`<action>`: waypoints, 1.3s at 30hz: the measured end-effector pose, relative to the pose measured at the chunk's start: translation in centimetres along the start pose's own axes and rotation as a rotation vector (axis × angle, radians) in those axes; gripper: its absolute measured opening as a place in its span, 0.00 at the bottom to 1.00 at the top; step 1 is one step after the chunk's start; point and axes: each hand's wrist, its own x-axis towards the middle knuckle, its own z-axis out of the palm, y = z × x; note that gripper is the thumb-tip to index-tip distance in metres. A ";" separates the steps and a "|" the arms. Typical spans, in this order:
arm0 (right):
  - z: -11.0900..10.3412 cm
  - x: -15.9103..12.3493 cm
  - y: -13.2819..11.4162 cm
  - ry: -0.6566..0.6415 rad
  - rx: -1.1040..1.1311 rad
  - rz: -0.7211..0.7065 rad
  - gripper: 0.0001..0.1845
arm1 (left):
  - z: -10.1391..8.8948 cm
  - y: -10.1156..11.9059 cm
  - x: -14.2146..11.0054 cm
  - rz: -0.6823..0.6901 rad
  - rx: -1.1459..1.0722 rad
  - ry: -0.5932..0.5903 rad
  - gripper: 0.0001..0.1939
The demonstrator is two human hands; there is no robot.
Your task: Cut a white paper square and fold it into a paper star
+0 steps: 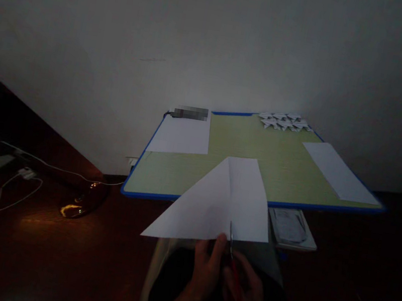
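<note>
A large white sheet of paper with a crease down it is held out over my lap and the near edge of the table. My left hand grips its near edge, thumb on top. My right hand is closed round the red handles of a pair of scissors. One scissor blade lies over the paper near the lower end of the crease, just right of my left thumb. The other blade is hidden, and I cannot tell how far apart the blades are.
On the yellow-green table with blue edging lie white paper at left, a white strip at right and several folded paper pieces at the back. A booklet sits below the table's near edge. Cables hang at left.
</note>
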 end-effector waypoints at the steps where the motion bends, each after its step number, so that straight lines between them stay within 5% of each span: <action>1: 0.0 0.0 -0.1 0.005 0.002 0.002 0.38 | 0.0 0.0 0.0 0.000 -0.002 -0.001 0.30; 11: -0.1 0.1 0.6 0.019 0.008 0.008 0.39 | -0.1 -0.1 0.1 0.018 -0.022 0.000 0.29; 24: -1.3 -0.1 1.9 -0.127 -0.035 -0.027 0.33 | 0.0 0.4 -0.1 0.017 -0.008 0.021 0.27; 32: -4.2 -1.0 4.0 -0.206 -0.098 0.050 0.34 | 0.4 1.2 -0.2 -0.045 -0.074 0.010 0.33; 36: -5.6 -1.8 3.8 -0.205 -0.137 -0.062 0.31 | 0.3 0.7 0.0 -0.024 -0.102 -0.021 0.33; 39: -6.5 -1.6 3.0 -0.332 -0.152 -0.144 0.31 | 0.4 0.3 0.3 -0.014 -0.123 -0.041 0.35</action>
